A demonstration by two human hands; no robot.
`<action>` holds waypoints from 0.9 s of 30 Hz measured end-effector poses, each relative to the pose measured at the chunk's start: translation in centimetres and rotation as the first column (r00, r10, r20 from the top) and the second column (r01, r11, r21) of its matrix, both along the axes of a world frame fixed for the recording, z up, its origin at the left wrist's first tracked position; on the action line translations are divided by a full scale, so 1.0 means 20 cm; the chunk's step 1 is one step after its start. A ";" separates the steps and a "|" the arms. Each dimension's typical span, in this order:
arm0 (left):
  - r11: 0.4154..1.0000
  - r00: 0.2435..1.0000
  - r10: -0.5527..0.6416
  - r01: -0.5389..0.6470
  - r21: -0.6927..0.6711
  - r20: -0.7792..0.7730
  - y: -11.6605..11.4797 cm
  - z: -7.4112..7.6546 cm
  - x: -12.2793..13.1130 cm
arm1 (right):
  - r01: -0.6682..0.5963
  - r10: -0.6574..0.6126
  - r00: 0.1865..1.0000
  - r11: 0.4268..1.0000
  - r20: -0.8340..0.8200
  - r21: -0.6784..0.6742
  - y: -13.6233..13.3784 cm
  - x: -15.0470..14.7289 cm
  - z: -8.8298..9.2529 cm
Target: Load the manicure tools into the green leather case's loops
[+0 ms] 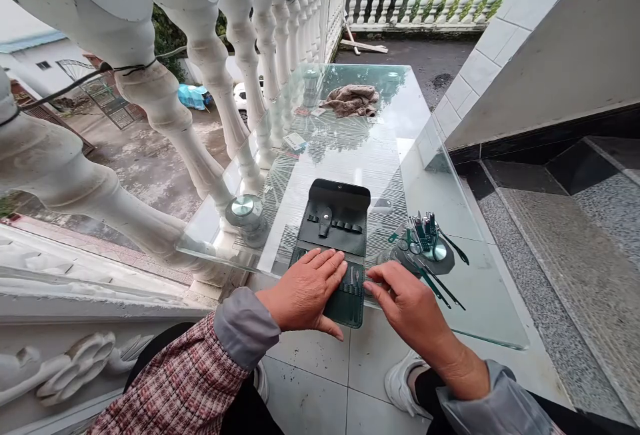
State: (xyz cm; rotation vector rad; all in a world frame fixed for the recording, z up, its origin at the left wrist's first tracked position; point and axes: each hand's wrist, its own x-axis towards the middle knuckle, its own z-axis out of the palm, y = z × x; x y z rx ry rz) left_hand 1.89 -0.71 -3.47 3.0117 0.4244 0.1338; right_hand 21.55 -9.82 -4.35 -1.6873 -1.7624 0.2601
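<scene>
White balustrade runs across the upper left of the frame, stone steps at far right; between them a glass table fills the centre; brown cloth crumpled near its far end, a small card left of centre; round metal disc at the table's left edge. Loose tools crowd right of centre, clippers and scissors among them, dark slim rods pointing toward the lower right; pile lies just beyond the right hand.

Dark case lies opened out at lower centre, at the table's near edge; upper panel carries loops and a small snapped sheath; lower panel holds slim silver-tipped implements in loops; left hand lies flat across it, fingers extended, grasping nothing, hiding the panel's left part; right hand's fingers curl beside the case's right edge; cannot tell whether they pinch anything.
</scene>
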 end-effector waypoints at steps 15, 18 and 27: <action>0.963 0.972 0.221 -0.230 0.138 0.074 0.10 0.02 0.03 | -0.163 0.138 0.970 0.980 0.199 0.112 -0.12 0.01 -0.01; 0.937 0.959 0.277 -0.282 0.207 0.056 0.13 0.03 0.02 | 0.053 -0.077 0.981 0.989 0.178 0.135 -0.12 0.14 0.02; 0.908 0.946 0.324 -0.307 0.286 -0.012 0.14 0.04 0.03 | 0.416 -0.366 0.864 0.906 0.346 -0.078 -0.11 0.35 -0.04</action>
